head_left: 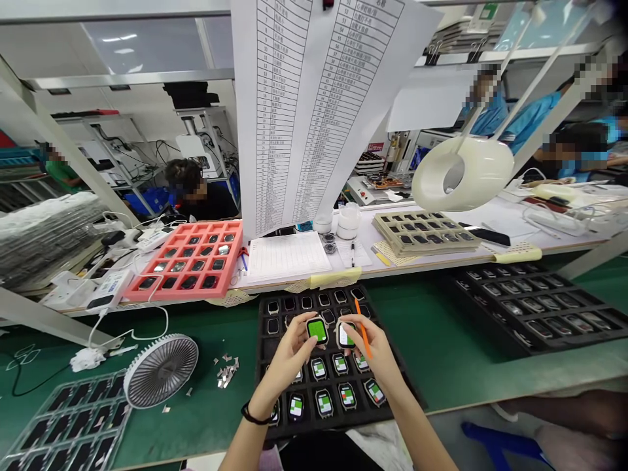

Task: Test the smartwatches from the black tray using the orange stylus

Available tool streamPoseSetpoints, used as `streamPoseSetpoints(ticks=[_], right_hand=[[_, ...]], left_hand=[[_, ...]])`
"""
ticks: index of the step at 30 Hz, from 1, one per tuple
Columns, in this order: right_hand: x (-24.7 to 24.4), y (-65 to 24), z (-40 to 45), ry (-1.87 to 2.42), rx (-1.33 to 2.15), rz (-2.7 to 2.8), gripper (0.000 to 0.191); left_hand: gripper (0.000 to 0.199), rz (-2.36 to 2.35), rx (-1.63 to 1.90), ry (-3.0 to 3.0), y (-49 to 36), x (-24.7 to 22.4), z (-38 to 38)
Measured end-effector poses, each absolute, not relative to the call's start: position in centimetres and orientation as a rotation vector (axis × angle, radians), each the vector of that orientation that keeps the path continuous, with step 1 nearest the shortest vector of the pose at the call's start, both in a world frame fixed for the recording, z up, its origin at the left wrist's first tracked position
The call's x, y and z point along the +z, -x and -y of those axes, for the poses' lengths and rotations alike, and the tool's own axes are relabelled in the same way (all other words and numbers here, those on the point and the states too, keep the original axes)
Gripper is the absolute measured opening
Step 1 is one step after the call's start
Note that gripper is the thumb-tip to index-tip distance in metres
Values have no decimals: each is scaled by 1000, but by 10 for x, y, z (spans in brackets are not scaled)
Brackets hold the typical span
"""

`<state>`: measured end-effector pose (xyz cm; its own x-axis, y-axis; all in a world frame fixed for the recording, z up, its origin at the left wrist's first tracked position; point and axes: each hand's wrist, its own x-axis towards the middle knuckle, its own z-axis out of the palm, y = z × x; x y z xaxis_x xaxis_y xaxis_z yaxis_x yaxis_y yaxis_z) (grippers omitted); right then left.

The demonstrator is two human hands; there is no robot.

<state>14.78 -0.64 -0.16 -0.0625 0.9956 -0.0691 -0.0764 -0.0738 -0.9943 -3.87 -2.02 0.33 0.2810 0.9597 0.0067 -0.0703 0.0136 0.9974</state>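
My left hand point(297, 343) is closed around a smartwatch body point(316, 331) without a strap, its screen lit green. In my right hand point(369, 335) is a second smartwatch body point(346, 334) with a mostly white lit screen. An orange pen-like stick point(363, 330) also lies between the fingers of that hand. Both hands are over a black foam tray point(314, 384) with several watch bodies in its slots. The near rows show lit white and green screens, such as one watch point(324, 401). Those in the far rows are dark. My hands cover part of the tray's middle.
A small round fan point(161, 371) and a clear plastic tray point(36, 418) stand at left, near small scraps point(228, 373). Black trays point(540, 307) of watches lie at right. The raised shelf bears a pink tray point(169, 256) and a beige tray point(424, 232). A printed sheet point(314, 118) hangs ahead.
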Motion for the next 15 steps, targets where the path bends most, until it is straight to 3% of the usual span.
streamPoseSetpoints(ticks=[10, 15], right_hand=[[-5, -153, 5, 1041, 1388, 1280, 44], [-3, -151, 6, 1069, 1388, 1226, 35]], left_hand=[[48, -1027, 1081, -1290, 37, 1, 20], [51, -1064, 1060, -1349, 37, 1, 20]])
